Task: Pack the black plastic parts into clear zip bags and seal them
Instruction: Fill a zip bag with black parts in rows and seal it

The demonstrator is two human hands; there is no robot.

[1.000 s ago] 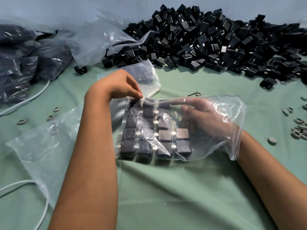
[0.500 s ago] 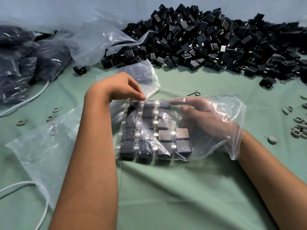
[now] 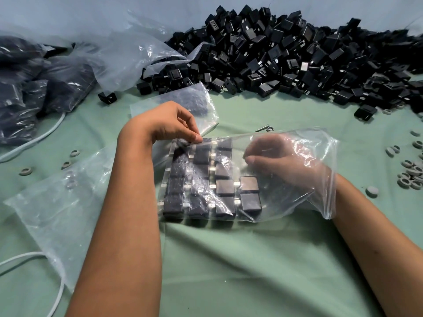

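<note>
Dark filled bags [image 3: 34, 88] are heaped at far left on a green cloth [image 3: 229, 271], an empty clear bag [image 3: 57, 202] flat just in front of them. At centre, the left hand [image 3: 164, 124] pinches the far edge of a clear zip bag [image 3: 297, 202] holding black parts [image 3: 206, 184] laid in rows. The right hand [image 3: 281, 161] is inside the bag, fingers loosely extended toward the parts. Behind, a heap of loose parts [image 3: 286, 53]; grey rings [image 3: 409, 172] lie at right.

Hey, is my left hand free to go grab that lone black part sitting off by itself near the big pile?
Probably not right away. The left hand pinches the clear zip bag at its far edge, so it must let go first. Otherwise the green cloth between it and the lone black part looks open.
</note>
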